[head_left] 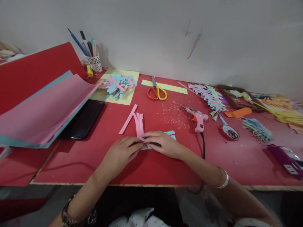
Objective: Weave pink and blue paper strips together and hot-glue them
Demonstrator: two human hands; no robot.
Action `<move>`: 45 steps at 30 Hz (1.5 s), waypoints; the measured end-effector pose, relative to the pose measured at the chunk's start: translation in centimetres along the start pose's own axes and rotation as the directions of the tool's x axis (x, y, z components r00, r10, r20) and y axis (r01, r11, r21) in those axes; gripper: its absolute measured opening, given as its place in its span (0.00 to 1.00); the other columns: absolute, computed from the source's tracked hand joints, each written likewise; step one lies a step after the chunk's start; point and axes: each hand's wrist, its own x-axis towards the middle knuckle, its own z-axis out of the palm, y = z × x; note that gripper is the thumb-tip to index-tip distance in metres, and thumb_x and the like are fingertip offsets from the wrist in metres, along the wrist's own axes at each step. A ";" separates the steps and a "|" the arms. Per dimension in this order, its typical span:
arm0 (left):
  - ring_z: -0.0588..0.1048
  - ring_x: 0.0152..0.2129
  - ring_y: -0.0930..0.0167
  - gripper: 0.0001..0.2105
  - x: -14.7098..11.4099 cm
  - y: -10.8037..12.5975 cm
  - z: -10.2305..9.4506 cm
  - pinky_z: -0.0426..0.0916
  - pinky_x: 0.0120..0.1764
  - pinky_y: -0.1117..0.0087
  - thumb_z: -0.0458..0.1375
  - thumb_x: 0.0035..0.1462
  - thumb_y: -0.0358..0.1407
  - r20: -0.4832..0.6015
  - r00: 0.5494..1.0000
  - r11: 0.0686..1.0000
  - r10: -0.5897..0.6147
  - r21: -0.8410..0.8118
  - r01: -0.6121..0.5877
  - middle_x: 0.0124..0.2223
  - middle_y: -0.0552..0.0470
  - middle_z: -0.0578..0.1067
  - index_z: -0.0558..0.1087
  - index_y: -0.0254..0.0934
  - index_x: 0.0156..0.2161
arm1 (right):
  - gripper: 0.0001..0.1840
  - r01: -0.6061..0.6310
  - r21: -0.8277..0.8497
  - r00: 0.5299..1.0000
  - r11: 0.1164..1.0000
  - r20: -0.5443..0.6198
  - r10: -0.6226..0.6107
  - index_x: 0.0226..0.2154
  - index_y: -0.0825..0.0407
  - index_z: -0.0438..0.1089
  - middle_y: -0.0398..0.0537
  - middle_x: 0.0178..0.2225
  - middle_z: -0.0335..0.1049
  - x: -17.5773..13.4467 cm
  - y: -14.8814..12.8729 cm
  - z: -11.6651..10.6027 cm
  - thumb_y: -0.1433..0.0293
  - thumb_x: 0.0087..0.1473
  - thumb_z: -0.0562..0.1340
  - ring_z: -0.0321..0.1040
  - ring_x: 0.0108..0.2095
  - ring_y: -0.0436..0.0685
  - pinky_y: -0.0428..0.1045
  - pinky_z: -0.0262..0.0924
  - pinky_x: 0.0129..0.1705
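Observation:
My left hand (121, 153) and my right hand (167, 144) meet over a small piece of pink paper strips (139, 124) and blue paper strips (171, 133) on the red table. The left fingers are closed, pinching the strips near their crossing from the left. From the right, my right fingers are bent over the same crossing and press on it. The pink strips stick out away from me, and the blue ones show beyond my right hand. My fingers hide the crossing itself. A loose pink strip (128, 119) lies just left of the piece.
Scissors (156, 90) lie near the wall, beside a heap of cut strips (119, 84). On the right rests a pink glue gun (198, 119) with its cord running to the table's edge. Coloured sheets (47, 110) overlap a black phone (83, 121) at left.

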 end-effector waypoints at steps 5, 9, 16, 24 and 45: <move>0.73 0.32 0.71 0.12 0.0 0.1 -0.3 0.68 0.33 0.70 0.48 0.57 0.30 0.037 0.999 0.999 0.019 0.045 -0.021 0.36 0.51 0.75 0.73 0.40 0.38 | 0.11 -0.042 -0.054 0.999 0.998 -0.022 0.041 0.37 0.55 0.69 0.52 0.39 0.68 0.0 -0.2 -0.3 0.74 0.54 0.53 0.63 0.41 0.53 0.49 0.58 0.43; 0.73 0.31 0.72 0.11 0.1 0.3 -0.3 0.68 0.33 0.71 0.47 0.57 0.30 0.031 1.000 0.999 0.002 0.032 -0.003 0.35 0.51 0.75 0.73 0.37 0.35 | 0.12 -0.166 -0.135 0.986 0.977 -0.002 0.167 0.40 0.54 0.68 0.51 0.37 0.66 -0.1 -0.5 -0.5 0.70 0.50 0.58 0.60 0.39 0.55 0.51 0.57 0.42; 0.73 0.31 0.72 0.11 0.2 0.5 -0.2 0.67 0.33 0.70 0.46 0.58 0.31 0.019 1.000 0.999 0.010 0.051 -0.011 0.35 0.52 0.75 0.72 0.37 0.34 | 0.22 -0.358 -0.252 0.934 0.899 -0.109 0.341 0.44 0.55 0.64 0.54 0.45 0.62 -0.6 -1.5 -0.6 0.62 0.47 0.61 0.57 0.46 0.60 0.54 0.52 0.45; 0.72 0.30 0.72 0.13 0.3 0.7 -0.4 0.67 0.32 0.70 0.44 0.59 0.31 0.001 0.999 0.996 0.043 0.082 -0.043 0.33 0.52 0.75 0.72 0.37 0.34 | 0.12 -0.410 -0.285 0.909 0.866 -0.057 0.412 0.39 0.52 0.67 0.49 0.39 0.66 -0.6 -1.6 -1.2 0.65 0.51 0.57 0.60 0.41 0.57 0.52 0.43 0.40; 0.73 0.30 0.70 0.12 0.6 1.0 -0.7 0.68 0.32 0.69 0.47 0.53 0.25 0.040 0.999 0.996 0.035 0.083 -0.039 0.35 0.51 0.75 0.71 0.38 0.35 | 0.10 -0.290 -0.256 0.956 0.922 -0.033 0.292 0.36 0.56 0.68 0.51 0.35 0.67 -0.4 -0.1 -1.9 0.73 0.52 0.55 0.63 0.36 0.54 0.49 0.56 0.39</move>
